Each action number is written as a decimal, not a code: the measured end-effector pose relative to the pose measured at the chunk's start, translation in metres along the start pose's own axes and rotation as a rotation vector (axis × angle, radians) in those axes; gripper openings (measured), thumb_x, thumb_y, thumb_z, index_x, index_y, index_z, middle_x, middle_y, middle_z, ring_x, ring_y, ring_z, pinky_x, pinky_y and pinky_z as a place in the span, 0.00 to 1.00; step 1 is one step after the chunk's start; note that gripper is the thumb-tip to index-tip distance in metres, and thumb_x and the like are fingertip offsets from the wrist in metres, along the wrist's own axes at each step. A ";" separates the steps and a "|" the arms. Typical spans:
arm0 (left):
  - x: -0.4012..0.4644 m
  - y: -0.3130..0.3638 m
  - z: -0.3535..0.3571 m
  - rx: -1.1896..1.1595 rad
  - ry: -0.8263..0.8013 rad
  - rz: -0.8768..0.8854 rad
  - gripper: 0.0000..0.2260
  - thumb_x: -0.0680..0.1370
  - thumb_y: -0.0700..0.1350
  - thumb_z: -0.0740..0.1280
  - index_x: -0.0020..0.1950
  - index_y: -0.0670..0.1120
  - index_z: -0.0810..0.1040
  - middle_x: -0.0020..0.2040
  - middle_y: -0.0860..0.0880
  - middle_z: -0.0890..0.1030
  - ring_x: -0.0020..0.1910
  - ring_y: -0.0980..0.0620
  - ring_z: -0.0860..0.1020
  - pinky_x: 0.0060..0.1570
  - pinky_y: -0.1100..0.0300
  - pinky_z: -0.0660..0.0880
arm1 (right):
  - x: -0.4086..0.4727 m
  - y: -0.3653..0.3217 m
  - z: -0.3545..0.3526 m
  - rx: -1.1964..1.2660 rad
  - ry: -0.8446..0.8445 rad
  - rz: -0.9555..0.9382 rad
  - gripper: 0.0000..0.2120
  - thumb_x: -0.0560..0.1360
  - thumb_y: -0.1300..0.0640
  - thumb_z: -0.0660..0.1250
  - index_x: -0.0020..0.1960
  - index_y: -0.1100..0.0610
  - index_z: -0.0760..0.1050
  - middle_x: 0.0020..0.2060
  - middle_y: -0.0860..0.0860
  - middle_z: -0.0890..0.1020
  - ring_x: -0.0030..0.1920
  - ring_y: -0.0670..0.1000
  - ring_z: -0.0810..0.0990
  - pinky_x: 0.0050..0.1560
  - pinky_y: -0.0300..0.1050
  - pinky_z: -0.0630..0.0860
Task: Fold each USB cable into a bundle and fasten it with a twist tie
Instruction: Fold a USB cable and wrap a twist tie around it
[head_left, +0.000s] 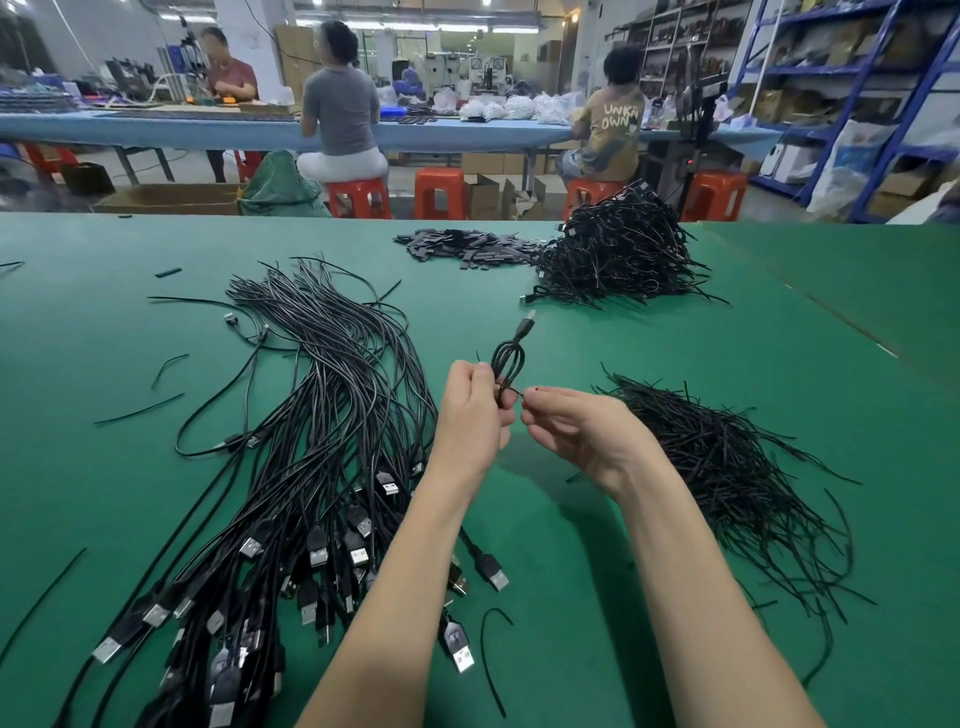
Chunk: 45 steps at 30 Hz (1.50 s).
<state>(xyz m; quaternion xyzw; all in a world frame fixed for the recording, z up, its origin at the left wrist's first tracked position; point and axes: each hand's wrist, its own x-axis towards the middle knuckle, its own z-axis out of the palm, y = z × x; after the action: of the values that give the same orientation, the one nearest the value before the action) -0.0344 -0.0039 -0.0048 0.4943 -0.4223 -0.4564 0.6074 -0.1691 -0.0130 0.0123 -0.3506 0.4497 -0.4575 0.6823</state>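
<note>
USB cable (508, 358), folded into a small bundle of loops, held up above the green counter (649, 545), plug end pointing up and away. Left hand (470, 415) grips the bundle's lower part, fingers curled around it. Right hand (576, 423) just right of the bundle, thumb and forefinger pinching the end of a twist tie (511, 391) that runs across the bundle's waist; other fingers curled in. Whether the tie is wound fully around cannot be told.

Left of the bundle: large spread of loose cables (322, 426) lying flat on the counter, silver plugs fanned out toward the near edge. Right of the bundle: heap of black twist ties (727, 467), strands straggling outward. Beyond the bundle and to its right: tall heap of finished bundles (618, 249). Just left of that heap, a low pile of flat black pieces (467, 247); what they are is unclear. A few stray ties (491, 660) lie on the counter nearer than the bundle and off to its left.

Far behind the bundle: three people seated on orange stools (439, 192) at a long blue table (156, 130); blue shelving (857, 93) on the right.
</note>
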 end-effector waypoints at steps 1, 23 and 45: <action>-0.001 0.002 -0.001 -0.022 -0.046 -0.013 0.10 0.85 0.45 0.54 0.45 0.46 0.66 0.34 0.50 0.73 0.24 0.59 0.66 0.21 0.67 0.59 | 0.002 0.003 -0.002 0.038 -0.010 0.051 0.01 0.73 0.66 0.74 0.43 0.62 0.83 0.36 0.54 0.86 0.34 0.46 0.85 0.35 0.35 0.81; -0.011 0.006 -0.005 0.692 -0.328 0.164 0.08 0.80 0.49 0.68 0.41 0.53 0.74 0.36 0.63 0.82 0.32 0.57 0.73 0.35 0.60 0.70 | -0.003 -0.017 -0.019 -0.874 0.201 -0.501 0.05 0.68 0.58 0.76 0.38 0.48 0.88 0.27 0.40 0.83 0.27 0.35 0.76 0.30 0.26 0.68; -0.007 -0.002 -0.013 0.791 -0.227 0.520 0.04 0.80 0.45 0.68 0.55 0.49 0.77 0.50 0.52 0.84 0.49 0.56 0.82 0.52 0.55 0.79 | -0.007 -0.017 -0.012 -0.578 0.082 -0.375 0.06 0.73 0.60 0.78 0.43 0.63 0.84 0.32 0.54 0.85 0.30 0.48 0.83 0.33 0.39 0.79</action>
<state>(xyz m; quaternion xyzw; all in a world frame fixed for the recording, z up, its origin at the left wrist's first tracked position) -0.0238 0.0055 -0.0087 0.5126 -0.7364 -0.1452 0.4170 -0.1866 -0.0128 0.0257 -0.5873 0.5153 -0.4424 0.4401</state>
